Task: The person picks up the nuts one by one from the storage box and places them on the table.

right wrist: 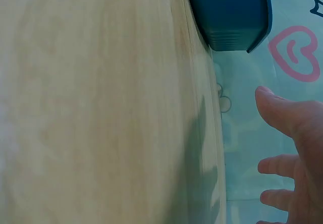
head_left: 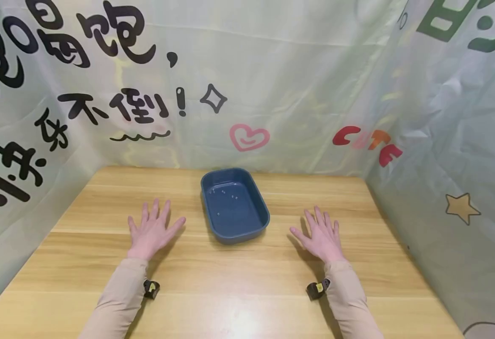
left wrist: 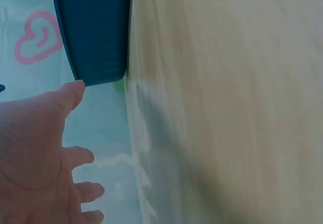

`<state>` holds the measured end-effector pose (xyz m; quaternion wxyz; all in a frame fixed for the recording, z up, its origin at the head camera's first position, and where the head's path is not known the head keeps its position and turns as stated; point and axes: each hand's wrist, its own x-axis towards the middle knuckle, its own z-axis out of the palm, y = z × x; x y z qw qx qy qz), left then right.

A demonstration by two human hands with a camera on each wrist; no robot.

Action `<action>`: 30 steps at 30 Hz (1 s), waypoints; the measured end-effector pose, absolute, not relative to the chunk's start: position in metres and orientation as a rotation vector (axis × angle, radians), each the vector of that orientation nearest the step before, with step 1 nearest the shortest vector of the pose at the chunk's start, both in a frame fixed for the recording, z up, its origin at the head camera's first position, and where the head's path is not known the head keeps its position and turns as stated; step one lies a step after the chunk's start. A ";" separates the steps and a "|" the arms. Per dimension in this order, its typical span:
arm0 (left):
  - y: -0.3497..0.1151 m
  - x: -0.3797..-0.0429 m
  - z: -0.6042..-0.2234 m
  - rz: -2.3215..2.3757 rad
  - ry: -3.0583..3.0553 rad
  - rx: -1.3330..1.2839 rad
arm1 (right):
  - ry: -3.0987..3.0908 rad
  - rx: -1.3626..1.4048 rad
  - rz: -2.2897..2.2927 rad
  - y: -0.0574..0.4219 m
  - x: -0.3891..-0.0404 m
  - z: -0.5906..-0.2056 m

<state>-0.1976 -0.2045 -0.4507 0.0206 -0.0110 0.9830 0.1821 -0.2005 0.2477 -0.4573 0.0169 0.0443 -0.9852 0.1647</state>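
Observation:
Between the two hands, toward the back of the table, stands a blue rectangular basin (head_left: 235, 238) with rounded corners and a few water drops inside. My left hand (head_left: 152, 234) is to its left, palm down with fingers spread, holding nothing. On the other side my right hand (head_left: 321, 238) is spread the same way, also bare. Both hands cast shadows on the wood and stay apart from the basin. The left wrist view shows the left thumb (left wrist: 70, 95) overlapping the basin's corner (left wrist: 96, 42). In the right wrist view the basin (right wrist: 229, 17) sits beyond the right thumb (right wrist: 275, 110).
The light wooden table (head_left: 230, 292) reaches back to a pale printed cloth (head_left: 290, 84) that hangs along the back and both sides. Black cameras are strapped at the left wrist (head_left: 151, 289) and the right wrist (head_left: 317, 289), over beige sleeves.

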 end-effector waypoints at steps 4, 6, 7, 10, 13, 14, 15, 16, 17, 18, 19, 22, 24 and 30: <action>-0.198 -0.200 -0.445 0.586 3.016 -0.019 | -3.058 0.145 0.523 0.247 -0.202 -0.455; -0.192 -0.203 -0.439 0.622 2.997 0.017 | -3.056 0.149 0.527 0.247 -0.202 -0.454; -0.188 -0.205 -0.436 0.655 2.976 0.043 | -3.056 0.149 0.527 0.247 -0.203 -0.453; -0.174 -0.209 -0.426 0.789 2.883 0.115 | -3.061 0.145 0.533 0.247 -0.203 -0.452; -0.158 -0.215 -0.417 0.907 2.765 0.127 | -3.062 0.144 0.542 0.246 -0.202 -0.451; -0.153 -0.217 -0.415 0.932 2.738 0.122 | -3.061 0.143 0.545 0.246 -0.202 -0.451; -0.149 -0.219 -0.413 0.947 2.719 0.111 | -3.059 0.146 0.545 0.246 -0.202 -0.450; -0.145 -0.222 -0.411 0.950 2.717 0.109 | -3.058 0.146 0.548 0.245 -0.202 -0.450; -0.142 -0.224 -0.410 0.961 2.711 0.111 | -3.057 0.148 0.552 0.244 -0.202 -0.449; -0.139 -0.226 -0.408 0.969 2.714 0.113 | -3.056 0.150 0.557 0.244 -0.202 -0.449; -0.136 -0.229 -0.407 0.984 2.715 0.112 | -3.055 0.152 0.559 0.243 -0.203 -0.449; -0.131 -0.235 -0.405 1.013 2.712 0.104 | -3.061 0.159 0.565 0.241 -0.202 -0.448; -0.129 -0.237 -0.404 1.056 2.687 0.091 | -3.065 0.164 0.566 0.240 -0.202 -0.448; -0.124 -0.238 -0.404 1.159 2.611 0.094 | -3.078 0.172 0.562 0.239 -0.200 -0.450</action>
